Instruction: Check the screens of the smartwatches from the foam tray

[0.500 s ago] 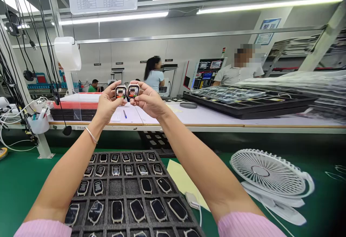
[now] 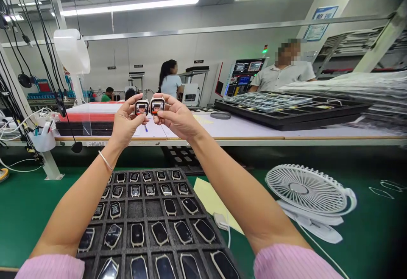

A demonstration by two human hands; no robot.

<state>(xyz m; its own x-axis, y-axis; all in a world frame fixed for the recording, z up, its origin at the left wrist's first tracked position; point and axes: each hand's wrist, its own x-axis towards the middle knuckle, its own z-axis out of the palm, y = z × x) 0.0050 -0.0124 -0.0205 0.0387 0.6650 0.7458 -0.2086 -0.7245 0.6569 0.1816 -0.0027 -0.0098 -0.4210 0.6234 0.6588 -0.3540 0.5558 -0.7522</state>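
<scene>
Both arms are raised in front of me. My left hand [image 2: 125, 124] pinches a small square watch body [image 2: 141, 107] with a lit screen. My right hand [image 2: 178, 118] pinches a second lit watch body [image 2: 157, 106] right beside the first, the two nearly touching. Below my arms lies a dark foam tray [image 2: 146, 207] on the green mat, its cells holding several dark-screened watch bodies [image 2: 137, 233], with a few cells bare.
A white desk fan [image 2: 307, 196] lies flat on the green mat at right, with a yellow sheet [image 2: 208, 200] beside the tray. A raised white shelf [image 2: 241, 132] carries black trays [image 2: 286, 109]. Cables hang at left. Other people stand behind the shelf.
The camera has tipped slightly down, so more of the tray's near rows show. Both hands still hold the two lit watch bodies side by side.
</scene>
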